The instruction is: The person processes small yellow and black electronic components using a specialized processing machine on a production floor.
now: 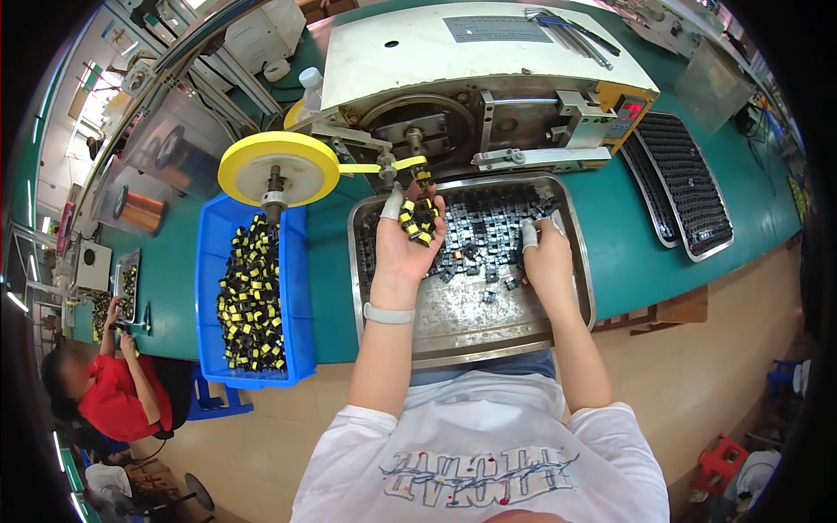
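Note:
My left hand (405,240) is palm up below the taping machine's spindle, its fingers curled round several small black coil parts wrapped in yellow tape (418,220). One more taped coil part (423,175) sits at the spindle just above the fingertips, where the yellow tape strip (359,168) ends. Over the right side of a metal tray (453,336), my right hand (547,257) has its fingers drawn together at the small black parts (488,231); whatever is between them is hidden. White finger cots cover a digit on each hand.
A yellow tape roll (231,170) hangs on the machine (392,52) at left. Below it stands a blue bin (301,349) of taped parts. Black-part trays (684,187) lie at right on the green table (623,279). A person in red (131,397) works at far left.

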Action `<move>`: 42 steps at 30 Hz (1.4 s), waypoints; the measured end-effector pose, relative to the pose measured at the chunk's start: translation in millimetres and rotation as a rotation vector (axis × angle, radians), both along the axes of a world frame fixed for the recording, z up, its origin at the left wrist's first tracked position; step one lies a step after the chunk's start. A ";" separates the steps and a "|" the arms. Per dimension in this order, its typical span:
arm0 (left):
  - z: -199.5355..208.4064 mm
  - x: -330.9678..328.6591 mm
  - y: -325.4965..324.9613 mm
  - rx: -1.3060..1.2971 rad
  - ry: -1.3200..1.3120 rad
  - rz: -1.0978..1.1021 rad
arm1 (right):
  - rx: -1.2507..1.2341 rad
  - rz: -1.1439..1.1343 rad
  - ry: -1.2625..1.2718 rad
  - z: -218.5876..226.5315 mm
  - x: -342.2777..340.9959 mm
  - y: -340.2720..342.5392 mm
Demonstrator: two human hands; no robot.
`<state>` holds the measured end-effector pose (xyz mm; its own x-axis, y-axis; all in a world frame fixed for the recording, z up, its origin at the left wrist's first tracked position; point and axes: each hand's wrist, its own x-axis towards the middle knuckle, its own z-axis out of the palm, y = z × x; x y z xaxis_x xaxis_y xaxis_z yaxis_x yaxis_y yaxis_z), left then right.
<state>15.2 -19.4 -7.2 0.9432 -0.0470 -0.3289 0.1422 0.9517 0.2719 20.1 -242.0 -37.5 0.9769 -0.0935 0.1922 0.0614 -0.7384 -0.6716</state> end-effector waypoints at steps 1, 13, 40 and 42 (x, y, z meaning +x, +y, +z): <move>0.0 0.4 0.1 -0.008 -0.003 -0.009 | 0.001 0.001 0.001 -0.9 -1.1 0.6; 14.4 3.8 -6.8 -0.093 -0.148 -0.183 | 0.136 0.181 0.222 12.3 -7.1 -2.8; 89.7 -207.7 198.6 0.552 0.160 0.720 | 0.047 0.649 -0.618 59.6 25.3 91.8; 80.5 -210.4 216.9 0.648 0.248 0.791 | 0.027 0.648 -0.652 56.7 24.6 94.1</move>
<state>-195.2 197.5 73.3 0.5312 0.8067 -0.2589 -0.3350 0.4807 0.8104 44.7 -147.9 19.2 0.5391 0.4222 0.7288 0.8302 -0.4124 -0.3752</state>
